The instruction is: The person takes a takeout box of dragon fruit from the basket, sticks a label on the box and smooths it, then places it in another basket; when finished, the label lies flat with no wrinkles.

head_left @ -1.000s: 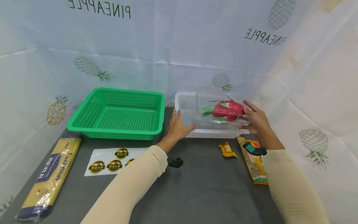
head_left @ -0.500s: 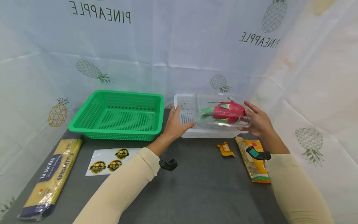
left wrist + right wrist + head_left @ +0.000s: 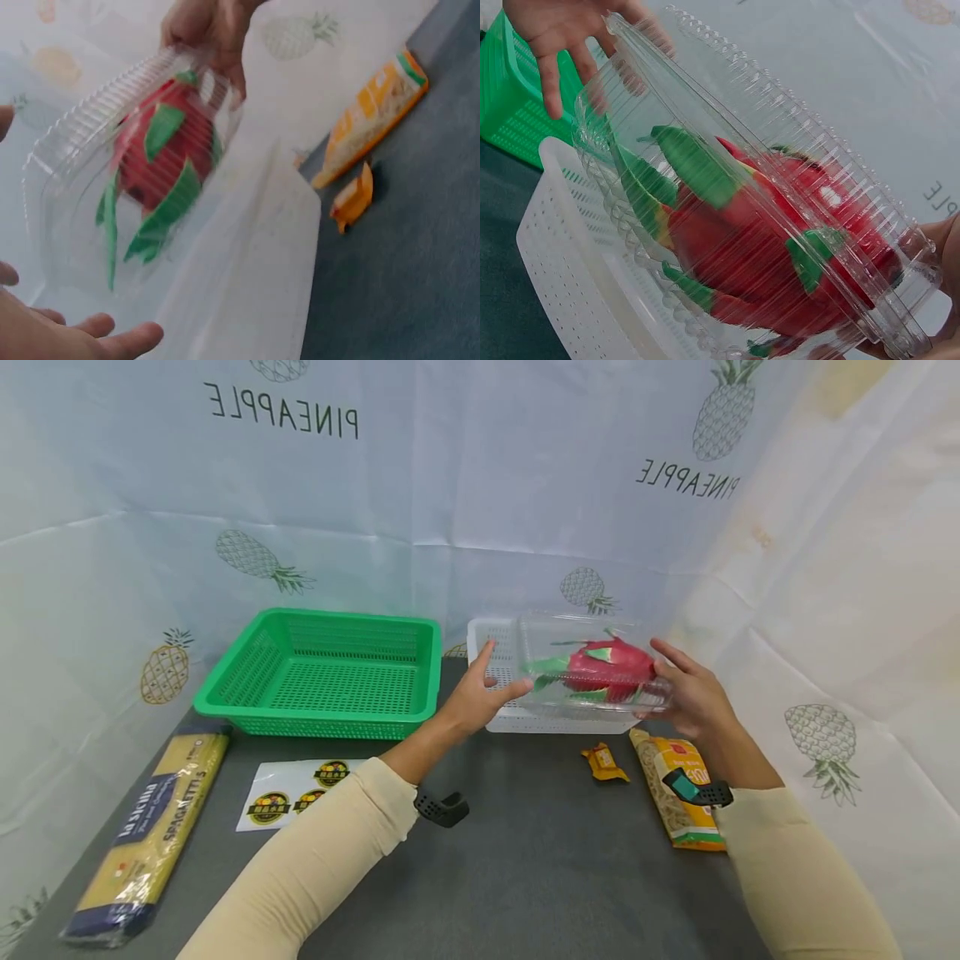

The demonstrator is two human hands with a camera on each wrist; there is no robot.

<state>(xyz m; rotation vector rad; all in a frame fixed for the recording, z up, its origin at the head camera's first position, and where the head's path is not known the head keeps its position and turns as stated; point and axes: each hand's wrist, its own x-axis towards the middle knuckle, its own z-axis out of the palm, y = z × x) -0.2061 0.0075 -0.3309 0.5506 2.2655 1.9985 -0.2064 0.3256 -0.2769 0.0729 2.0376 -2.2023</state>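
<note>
Above the white basket (image 3: pixel 555 722), a clear plastic clamshell box (image 3: pixel 630 112) is held up with a red and green dragon fruit (image 3: pixel 611 668) inside. My right hand (image 3: pixel 693 693) grips the box's right end, thumb on one side and fingers on the other. At the opposite end is my left hand (image 3: pixel 476 697), its fingers spread and extended. In the left wrist view the left hand (image 3: pixel 67 334) looks slightly apart from the box. The right wrist view has the left hand's (image 3: pixel 577 37) fingers partly behind the clear plastic, so contact there is unclear.
A green basket (image 3: pixel 318 724) stands to the left. A spaghetti pack (image 3: pixel 150 835) lies at far left beside a sticker sheet (image 3: pixel 270 797). Before the white basket are a small orange-wrapped snack (image 3: pixel 603 762) and an orange pasta bag (image 3: pixel 678 785). A pineapple-print sheet (image 3: pixel 487 485) hangs behind.
The box in my right hand has come slightly left and nearer. My left hand has turned, its thumb now close to the box's left end. The head view has tilted up a little.
</note>
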